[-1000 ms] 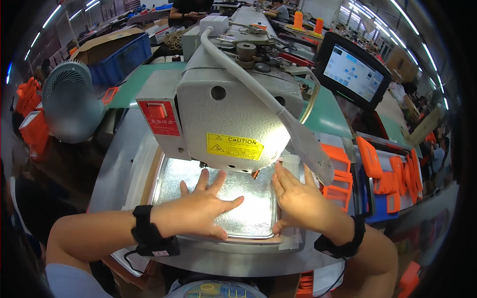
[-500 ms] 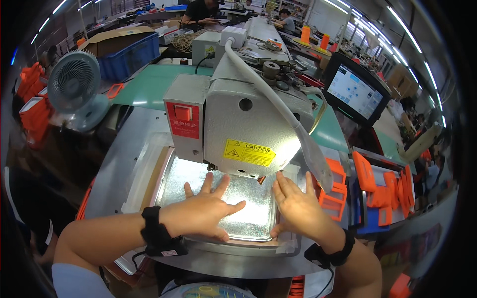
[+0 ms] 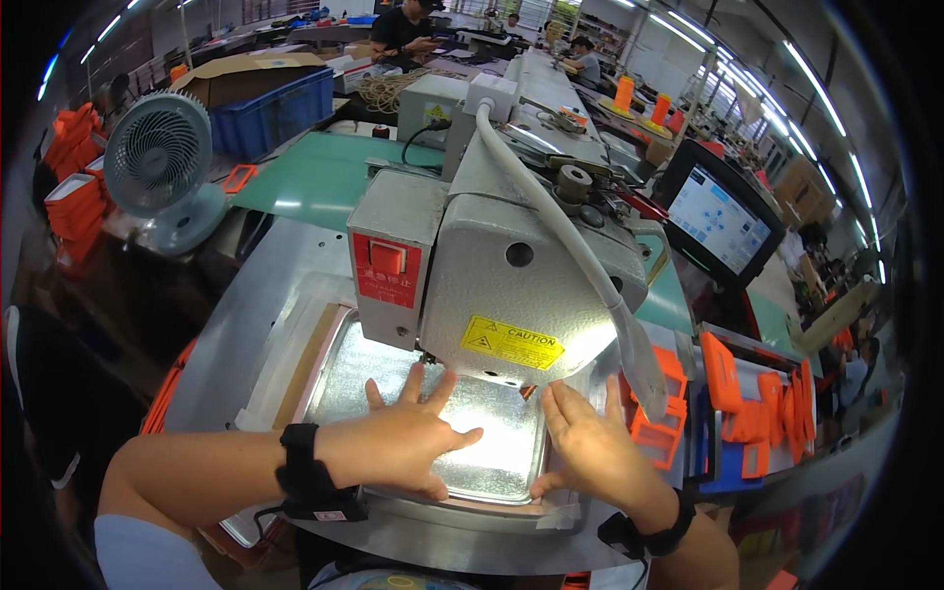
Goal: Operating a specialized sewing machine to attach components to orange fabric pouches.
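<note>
A shiny, silvery, speckled panel (image 3: 379, 366) with rounded corners lies under the grey head of an industrial sewing machine (image 3: 536, 295). Bright lamplight falls across it. My left hand (image 3: 398, 438) rests on the panel palm down, fingers spread and reaching toward the machine head. At the panel's right edge is my right hand (image 3: 600, 447), its fingers stretched forward and its thumb out near the lower right corner. Neither hand grips anything. The needle area is mostly hidden behind the machine head. Each of my wrists wears a black strap with a small box.
A grey fan (image 3: 157, 157) and a blue crate (image 3: 270, 113) stand at the left. To the right are a lit screen (image 3: 718, 216) and several orange frame-shaped pieces (image 3: 723, 374). A red switch (image 3: 386, 258) sits on the machine's left side. Other people work farther back.
The whole view has shifted, so the machine appears lower and farther right. Both hands keep nearly the same pose on the panel.
</note>
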Action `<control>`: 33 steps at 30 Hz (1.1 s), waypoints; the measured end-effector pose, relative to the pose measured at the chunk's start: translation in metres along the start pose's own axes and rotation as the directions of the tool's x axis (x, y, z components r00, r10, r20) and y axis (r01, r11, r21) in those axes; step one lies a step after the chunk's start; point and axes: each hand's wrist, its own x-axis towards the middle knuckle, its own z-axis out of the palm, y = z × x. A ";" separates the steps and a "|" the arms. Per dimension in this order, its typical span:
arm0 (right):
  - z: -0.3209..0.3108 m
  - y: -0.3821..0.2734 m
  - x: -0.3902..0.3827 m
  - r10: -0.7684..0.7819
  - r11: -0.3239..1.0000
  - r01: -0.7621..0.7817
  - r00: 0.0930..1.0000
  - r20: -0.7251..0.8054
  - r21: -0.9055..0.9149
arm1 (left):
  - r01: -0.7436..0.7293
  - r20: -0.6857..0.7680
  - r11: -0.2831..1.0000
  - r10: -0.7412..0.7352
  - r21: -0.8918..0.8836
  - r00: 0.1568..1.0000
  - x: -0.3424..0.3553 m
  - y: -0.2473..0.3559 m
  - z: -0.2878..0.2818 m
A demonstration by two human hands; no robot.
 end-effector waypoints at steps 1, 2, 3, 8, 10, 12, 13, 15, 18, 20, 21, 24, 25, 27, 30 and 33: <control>0.001 -0.001 0.001 -0.008 1.000 0.008 1.000 -0.009 0.011 | -0.009 -0.018 1.000 0.009 -0.012 1.000 -0.001 -0.002 0.002; 0.002 0.000 0.002 -0.011 1.000 0.011 1.000 0.001 -0.013 | -0.018 -0.037 1.000 0.017 -0.024 0.999 -0.001 -0.005 0.004; 0.002 0.000 0.002 -0.010 0.999 0.011 1.000 0.007 -0.039 | -0.030 -0.057 0.999 0.028 -0.032 0.998 -0.002 -0.006 0.003; -0.012 -0.007 0.005 0.024 1.000 -0.024 0.996 0.086 -0.003 | -0.031 -0.041 0.999 0.030 -0.030 0.999 -0.003 -0.006 0.001; -0.012 -0.007 0.005 0.020 1.000 -0.019 0.997 0.073 -0.016 | -0.032 -0.058 0.999 0.030 -0.028 0.998 -0.004 -0.007 0.002; -0.004 -0.003 0.004 0.008 0.999 -0.006 0.999 0.041 -0.049 | -0.038 -0.067 0.999 0.036 -0.024 0.997 -0.004 -0.007 0.002; -0.001 -0.001 0.004 0.002 0.998 0.000 1.000 0.024 -0.066 | -0.037 -0.066 0.999 0.035 -0.025 0.997 -0.004 -0.007 0.003; -0.002 -0.001 0.003 -0.001 0.998 0.002 1.000 0.026 -0.068 | -0.034 -0.063 0.999 0.033 -0.025 0.997 -0.003 -0.007 0.003; -0.001 0.001 0.001 -0.009 0.999 0.009 1.000 0.011 -0.050 | -0.042 -0.050 0.998 0.045 0.050 0.998 -0.002 -0.006 0.001; -0.004 0.000 0.002 0.001 1.000 0.000 1.000 0.029 -0.007 | -0.046 -0.046 0.998 0.048 0.045 0.998 -0.001 -0.006 0.001; -0.009 -0.001 0.001 0.011 1.000 -0.012 0.998 0.054 0.023 | -0.048 -0.047 0.998 0.050 0.042 0.998 -0.002 -0.005 0.002; -0.002 0.000 0.002 -0.011 1.000 0.011 1.000 0.005 -0.005 | -0.032 -0.056 0.999 0.031 -0.011 0.998 -0.002 -0.007 0.002; 0.002 0.000 0.002 -0.028 0.999 0.027 0.999 -0.031 -0.035 | -0.043 -0.063 0.999 0.042 -0.007 0.997 -0.002 -0.009 0.003; 0.001 -0.002 0.005 -0.036 0.999 0.034 0.998 -0.046 -0.036 | -0.063 -0.076 0.998 0.063 0.005 0.995 -0.005 -0.016 0.005; -0.001 -0.008 0.012 -0.029 0.999 0.029 1.000 -0.001 -0.024 | -0.065 -0.079 0.998 0.066 0.019 0.995 -0.010 -0.023 0.004; -0.003 -0.014 0.017 -0.022 0.999 0.023 0.999 0.049 -0.023 | -0.059 -0.071 0.998 0.060 0.016 0.996 -0.015 -0.029 0.003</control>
